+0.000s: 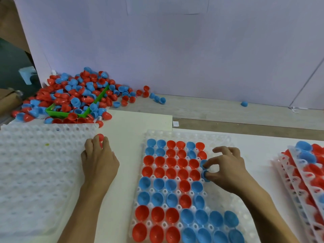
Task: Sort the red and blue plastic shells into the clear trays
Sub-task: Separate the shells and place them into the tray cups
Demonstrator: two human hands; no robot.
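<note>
A blue shell [205, 174] is pinched between thumb and fingertips of the right hand [226, 170], at the right edge of the middle clear tray [189, 135], beside the red rows; a second blue shell [203, 163] is seen just above it, touching the fingers. A red shell [100, 137] is gripped in the curled fingers of the left hand [99, 160], which is held over the bare counter [126, 127] between the empty tray stack [35, 172] on the left and the middle tray. The middle tray is judged largely filled, red and blue cups being set in blocks, with the right-hand column and some pockets in the lower right not yet occupied. Filled trays [305, 174] are stacked at the far right, tilted and overlapping. The loose pile of shells [70, 95] is heaped over a green bin [98, 100] at the back left, with strays scattered along the wall. Risks are noted as follows: the pinched blue shell may be seated crooked on a pocket rim and tip out, the grip being at the cup edge only; neighbouring red cups may be knocked by the fingers, the rows being tightly packed; the tilted stack at the right may slide if nudged by the forearm.
</note>
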